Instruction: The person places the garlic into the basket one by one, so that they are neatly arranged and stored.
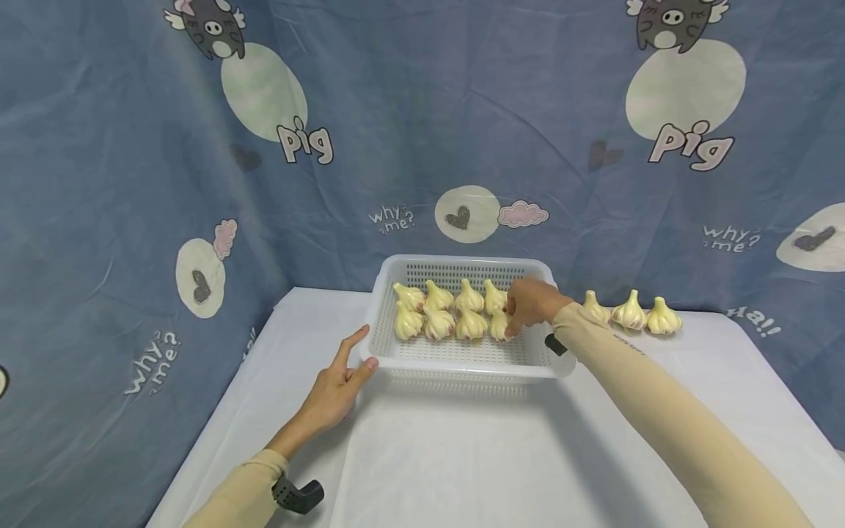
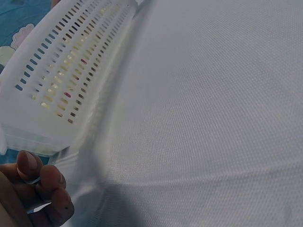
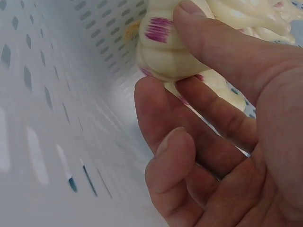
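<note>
A white slotted plastic basket (image 1: 455, 364) holds several pale garlic bulbs (image 1: 439, 324), set in two rows with their stems toward the back. My right hand (image 1: 533, 302) reaches into the basket's right part. In the right wrist view, its thumb and fingers pinch a garlic bulb (image 3: 163, 40) with a purple streak on its side. My left hand (image 1: 337, 389) is at the basket's front left corner, thumb and index finger spread beside the rim. Its other fingers (image 2: 57, 198) curl loosely below the corner in the left wrist view.
Three more garlic bulbs (image 1: 629, 312) stand in a row to the right of the basket, the nearest partly behind my right forearm. White cloth (image 1: 455, 455) covers the table. A blue printed curtain (image 1: 422, 132) hangs behind and at the sides.
</note>
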`<control>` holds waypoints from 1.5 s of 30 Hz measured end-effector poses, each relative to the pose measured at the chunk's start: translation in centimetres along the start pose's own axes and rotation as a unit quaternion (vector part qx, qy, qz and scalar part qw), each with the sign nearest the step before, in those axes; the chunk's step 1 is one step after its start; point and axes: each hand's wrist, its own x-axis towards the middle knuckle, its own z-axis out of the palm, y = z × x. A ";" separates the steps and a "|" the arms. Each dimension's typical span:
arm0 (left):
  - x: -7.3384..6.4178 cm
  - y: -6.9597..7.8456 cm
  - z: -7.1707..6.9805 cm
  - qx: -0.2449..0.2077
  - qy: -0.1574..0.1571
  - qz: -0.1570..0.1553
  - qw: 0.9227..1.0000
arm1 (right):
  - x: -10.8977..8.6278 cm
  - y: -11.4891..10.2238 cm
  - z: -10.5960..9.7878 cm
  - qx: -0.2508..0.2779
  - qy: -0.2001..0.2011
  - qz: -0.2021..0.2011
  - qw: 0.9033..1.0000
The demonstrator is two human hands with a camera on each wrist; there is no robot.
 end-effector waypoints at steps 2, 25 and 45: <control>0.0 0.0 0.0 -0.002 0.001 0.000 1.000 | 0.1 0.1 0.0 -0.001 -0.003 0.001 1.000; 0.0 0.2 0.2 0.001 -0.002 -0.001 1.000 | 0.0 0.0 -0.2 -0.011 -0.021 0.015 1.000; -0.1 0.2 0.1 0.005 0.004 -0.001 1.000 | -1.2 0.1 -2.1 -0.001 0.011 -0.014 1.000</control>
